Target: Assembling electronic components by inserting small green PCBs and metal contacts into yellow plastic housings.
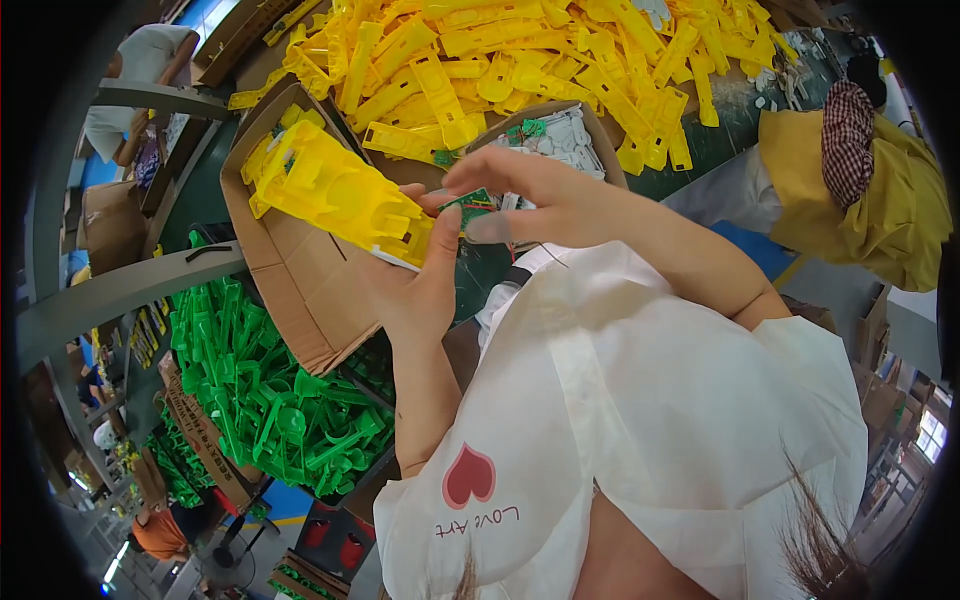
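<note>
My left hand (418,292) grips a long yellow plastic shell (345,195), hollow side up, its thumb along the shell's near end. A small green circuit board (474,204) with thin red wires sits just beyond that thumb. My right hand (530,192) reaches in from the right, its fingers and slightly blurred thumb curled about the board. The left thumb's tip seems to meet the board's edge; whether it presses on it I cannot tell. Under the shell stands an open cardboard box (290,275), partly hidden by shell and hand.
Yellow shells (520,55) lie heaped at the back. A carton of whitish parts (565,140) with green boards stands behind my right hand. Green plastic parts (265,390) fill a container at left, beside a grey metal frame (130,290). Yellow cloth (860,190) hangs at right.
</note>
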A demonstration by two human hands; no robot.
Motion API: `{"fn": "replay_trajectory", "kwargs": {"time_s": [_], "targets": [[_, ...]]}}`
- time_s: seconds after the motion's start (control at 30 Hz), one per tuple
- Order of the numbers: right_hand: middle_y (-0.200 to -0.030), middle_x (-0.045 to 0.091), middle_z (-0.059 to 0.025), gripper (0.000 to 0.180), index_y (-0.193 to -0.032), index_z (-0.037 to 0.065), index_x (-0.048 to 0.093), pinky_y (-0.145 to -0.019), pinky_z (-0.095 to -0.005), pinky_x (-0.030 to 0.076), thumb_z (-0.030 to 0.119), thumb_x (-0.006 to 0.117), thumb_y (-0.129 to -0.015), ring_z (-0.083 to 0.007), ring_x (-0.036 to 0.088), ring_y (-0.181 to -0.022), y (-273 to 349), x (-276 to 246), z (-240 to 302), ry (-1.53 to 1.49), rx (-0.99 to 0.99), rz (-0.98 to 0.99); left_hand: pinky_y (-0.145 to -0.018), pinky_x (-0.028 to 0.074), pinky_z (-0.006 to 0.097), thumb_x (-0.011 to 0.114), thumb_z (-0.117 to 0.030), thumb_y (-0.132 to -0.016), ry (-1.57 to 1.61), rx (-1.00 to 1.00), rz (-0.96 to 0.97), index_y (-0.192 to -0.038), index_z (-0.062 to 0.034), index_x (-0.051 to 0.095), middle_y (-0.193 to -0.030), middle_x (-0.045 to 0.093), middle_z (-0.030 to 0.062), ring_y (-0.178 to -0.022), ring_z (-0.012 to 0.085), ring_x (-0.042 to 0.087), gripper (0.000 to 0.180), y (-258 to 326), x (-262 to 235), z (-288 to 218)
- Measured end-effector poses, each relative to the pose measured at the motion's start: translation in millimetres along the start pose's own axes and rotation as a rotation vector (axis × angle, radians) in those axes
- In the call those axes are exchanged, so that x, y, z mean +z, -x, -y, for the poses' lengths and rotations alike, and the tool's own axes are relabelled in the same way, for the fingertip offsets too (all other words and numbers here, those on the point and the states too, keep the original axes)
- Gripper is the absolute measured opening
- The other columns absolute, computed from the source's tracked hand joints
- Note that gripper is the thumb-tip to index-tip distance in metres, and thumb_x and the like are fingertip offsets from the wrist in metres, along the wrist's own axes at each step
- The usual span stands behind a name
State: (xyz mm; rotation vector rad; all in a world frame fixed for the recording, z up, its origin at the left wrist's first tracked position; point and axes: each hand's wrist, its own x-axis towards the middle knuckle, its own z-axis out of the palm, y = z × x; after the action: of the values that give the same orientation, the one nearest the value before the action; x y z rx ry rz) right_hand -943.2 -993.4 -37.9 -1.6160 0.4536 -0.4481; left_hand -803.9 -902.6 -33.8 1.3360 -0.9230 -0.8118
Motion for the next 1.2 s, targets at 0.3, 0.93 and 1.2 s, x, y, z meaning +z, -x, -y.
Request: {"fn": "replay_trajectory", "kwargs": {"time_s": [0.3, 0.93, 1.2], "targets": [[-0.06, 0.048, -0.0012, 0.016, -0.079, 0.005, 0.042, -0.044, -0.0191, 0.032, 0.013, 0.055, -0.082, -0.0049, 0.04, -0.049, -12.6, 6.9, 5.4, -0.292, 0.248, -0.085, -0.068, 0.044, 0.023, 0.06, -0.003, -0.076, 0.17, -0.065, -0.069, -0.099, 0.0005, 0.047, -0.086, 0.058, 0.008, -0.075, 0.0127, 0.055, 0.027, -8.7, -13.8, 5.3], [-0.046, 0.04, 0.0036, 0.022, -0.07, 0.006, 0.048, -0.035, -0.0168, 0.027, 0.021, 0.048, -0.087, -0.0022, 0.035, -0.036, -9.0, 27.9, -4.3, 0.067, 0.047, -0.398, -0.071, 0.042, 0.025, 0.06, -0.01, -0.077, 0.157, 0.069, -0.318, -0.092, -0.0022, 0.049, -0.087, 0.054, 0.0035, -0.08, 0.0117, 0.053, 0.02, -0.6, 10.8, 18.0], [-0.048, 0.047, -0.0039, 0.024, -0.065, 0.002, 0.049, -0.04, -0.0254, 0.033, 0.019, 0.053, -0.082, -0.0093, 0.043, -0.042, -13.2, 18.3, 36.0, 0.181, 0.136, -0.246, -0.061, 0.05, 0.035, 0.026, -0.053, -0.085, 0.895, -0.221, 0.096, -0.11, -0.0032, 0.043, -0.092, 0.055, 0.0096, -0.078, 0.0209, 0.057, 0.059, -9.9, -21.4, 33.2]]}}
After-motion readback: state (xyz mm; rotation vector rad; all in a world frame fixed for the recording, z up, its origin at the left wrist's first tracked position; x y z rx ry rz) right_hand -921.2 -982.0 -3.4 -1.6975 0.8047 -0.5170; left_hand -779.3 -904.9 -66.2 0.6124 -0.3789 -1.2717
